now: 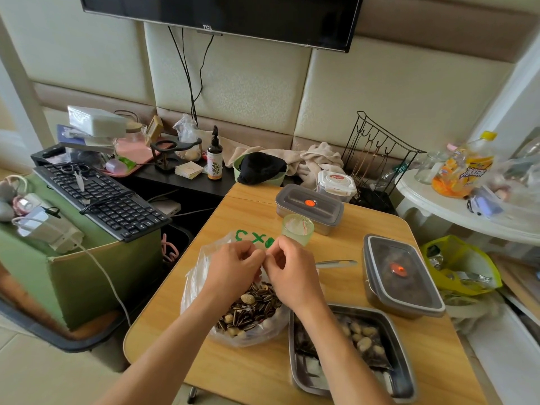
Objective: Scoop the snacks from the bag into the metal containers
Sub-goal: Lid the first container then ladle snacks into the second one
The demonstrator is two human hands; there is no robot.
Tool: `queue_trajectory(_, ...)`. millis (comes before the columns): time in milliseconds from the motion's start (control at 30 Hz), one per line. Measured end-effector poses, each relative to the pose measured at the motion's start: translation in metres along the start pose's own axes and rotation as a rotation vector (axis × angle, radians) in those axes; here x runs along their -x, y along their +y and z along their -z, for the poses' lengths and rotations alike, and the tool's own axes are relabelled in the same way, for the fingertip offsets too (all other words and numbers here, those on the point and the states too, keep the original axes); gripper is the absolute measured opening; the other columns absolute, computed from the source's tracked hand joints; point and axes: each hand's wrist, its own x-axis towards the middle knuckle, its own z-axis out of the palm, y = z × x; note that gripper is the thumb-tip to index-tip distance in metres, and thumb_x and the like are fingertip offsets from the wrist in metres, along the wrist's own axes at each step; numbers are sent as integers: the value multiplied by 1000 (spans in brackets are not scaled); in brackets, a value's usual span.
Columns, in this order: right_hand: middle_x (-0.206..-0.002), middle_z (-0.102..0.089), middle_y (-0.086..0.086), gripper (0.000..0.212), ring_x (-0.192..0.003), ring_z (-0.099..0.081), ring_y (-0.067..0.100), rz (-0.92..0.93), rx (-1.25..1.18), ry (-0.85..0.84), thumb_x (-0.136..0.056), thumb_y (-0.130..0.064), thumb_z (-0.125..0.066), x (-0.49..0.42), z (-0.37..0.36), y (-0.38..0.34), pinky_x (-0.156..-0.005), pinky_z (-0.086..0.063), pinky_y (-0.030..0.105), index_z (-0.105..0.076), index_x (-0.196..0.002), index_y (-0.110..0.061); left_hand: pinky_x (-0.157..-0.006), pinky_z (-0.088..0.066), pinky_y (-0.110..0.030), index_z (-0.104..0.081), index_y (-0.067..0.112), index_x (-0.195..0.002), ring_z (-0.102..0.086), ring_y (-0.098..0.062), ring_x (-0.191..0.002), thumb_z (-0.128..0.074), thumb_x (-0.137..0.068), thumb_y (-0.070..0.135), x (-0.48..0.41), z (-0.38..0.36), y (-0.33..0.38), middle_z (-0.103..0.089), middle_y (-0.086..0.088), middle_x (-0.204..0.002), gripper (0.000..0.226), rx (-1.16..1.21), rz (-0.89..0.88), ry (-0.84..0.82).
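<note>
two hands work over the wooden table (248,369). the left hand (233,267) and the right hand (292,273) meet fingertip to fingertip, each pinching the clear plastic at the mouth of the one bag (198,287). the bag sits on the near left part of the table and holds a heap of snacks (254,305): striped seeds and pale peanuts.

there are three metal containers. the open container (309,369) lies just right of the bag and has some snacks in it. the far lidded container (309,204) and the right lidded container (404,276) each carry an orange spot on the lid. one green cup (297,229) stands just beyond the hands. one metal handle (336,263) lies between the right hand and the right lidded container.

the handle's other end is hidden behind the right hand. the right forearm covers part of the open container. green lettering on the bag is partly behind the hands. what the lidded containers hold cannot be made out.
</note>
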Motion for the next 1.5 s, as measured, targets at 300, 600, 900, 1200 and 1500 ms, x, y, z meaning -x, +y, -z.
queue_trajectory(300,-77,-61,-5,18,-73,-57,10,-17,83,50,-91,-7,-69,-6,0,10,-61,-42,18,-58,-78,-13,-51,-40,-24,-64,-2,-74,-46,-13,-52,-66,-87,20,5,-10,-8,-64,-17,-65,26,-96,-50,-7)
queue_trajectory(600,-92,-62,-6,17,-78,-58,12,89,310,-138,-94,-10,-69,-5,10,11,-65,-48,26,-55,-94,-21,-52,-36,-29,-51,9,-59,-37,-12,-50,-66,-82,23,0,3,-11,-45,1,-54,31,-293,-145,69)
queue_trajectory(900,-83,-67,-11,10,-73,-63,2,-124,95,-58,-94,-13,-72,-8,13,17,-63,-52,18,-66,-91,-20,-88,-39,-25,-43,26,-109,-37,-13,-99,-51,-75,53,-2,-4,-16,-40,9,-108,45,-477,-480,-46)
queue_trajectory(1200,-79,-71,1,8,-58,-60,11,-354,-344,-281,-92,-17,-76,-9,24,21,-58,-48,25,-71,-95,-12,-109,-6,-25,-26,36,-151,-22,-10,-141,-72,-81,46,-8,-7,-25,-35,15,-146,84,-505,-507,-152)
queue_trajectory(1500,-77,-65,-16,7,-64,-58,2,-94,-365,-137,-98,-27,-70,-6,27,14,-60,-44,19,-69,-92,-22,-109,-20,-35,-56,33,-115,-58,-8,-105,-45,-79,86,-7,-4,-24,-64,18,-105,65,-582,-515,79)
